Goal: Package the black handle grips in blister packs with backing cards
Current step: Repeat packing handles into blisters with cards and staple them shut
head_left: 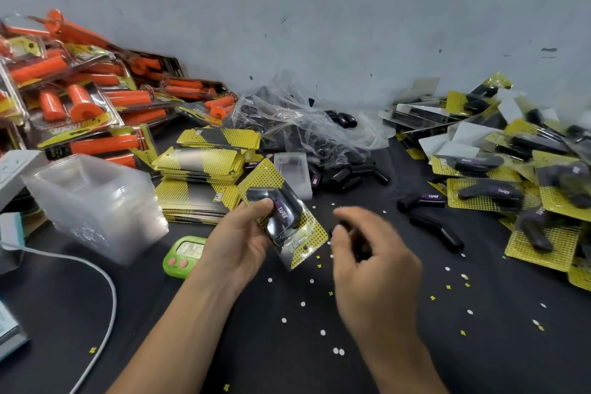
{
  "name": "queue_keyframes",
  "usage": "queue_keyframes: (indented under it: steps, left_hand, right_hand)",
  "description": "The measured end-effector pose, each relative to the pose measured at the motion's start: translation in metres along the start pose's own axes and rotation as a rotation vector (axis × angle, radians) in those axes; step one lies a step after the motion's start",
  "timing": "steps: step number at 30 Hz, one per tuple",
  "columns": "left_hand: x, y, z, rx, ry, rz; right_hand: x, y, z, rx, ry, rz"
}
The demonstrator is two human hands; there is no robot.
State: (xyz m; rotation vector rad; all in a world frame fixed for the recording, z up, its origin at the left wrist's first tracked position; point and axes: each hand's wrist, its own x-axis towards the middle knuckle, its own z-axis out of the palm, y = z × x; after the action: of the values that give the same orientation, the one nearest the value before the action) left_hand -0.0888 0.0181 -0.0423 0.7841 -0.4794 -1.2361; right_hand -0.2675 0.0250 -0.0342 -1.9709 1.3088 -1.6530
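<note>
left grip (238,238) holds the blister pack (289,235) above the bench (271,361), thumb on its clear front; black handle (287,213) inside, on the yellow backing card (265,177). right grip (374,262) blurred, fingers curled, just right of the pack; contents cannot be told.

**Readable text.** "TAPER", in white letters on a purple band, stands on the black grip (281,213) inside the blister pack (287,227) that your left hand (243,243) holds above the middle of the surface (287,345). You can read the same word on the purple band of a loose grip (419,200) lying toward the right edge. It also shows on a packed grip (492,193) in the pile of finished packs (556,243) at that edge. The logos on the stacked backing cards (198,192) and the orange-grip packs (80,112) at the far left are too blurred to read.
</note>
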Motion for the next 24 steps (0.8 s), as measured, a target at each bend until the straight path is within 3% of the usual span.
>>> queue_keyframes:
  steps: [4, 7, 10, 16, 24]
  left_hand:
    - [-0.001, -0.001, -0.006, -0.018, -0.066, -0.032]
    - [-0.002, 0.000, -0.005, 0.056, -0.104, -0.084]
    - [-0.002, 0.004, -0.002, 0.075, -0.009, -0.096]
    - [0.000, 0.008, -0.004, -0.049, 0.100, -0.089]
    - [0.004, 0.015, -0.007, -0.115, 0.240, -0.116]
  right_hand:
    - [-0.020, -0.013, 0.013, 0.078, -0.330, 0.204]
    - [-0.020, -0.016, 0.019, 0.264, -0.462, 0.398]
    - [-0.020, -0.015, 0.020, 0.330, -0.479, 0.494]
    - [-0.019, -0.009, 0.017, 0.279, -0.467, 0.494]
    - [-0.018, -0.003, 0.016, 0.403, -0.412, 0.506]
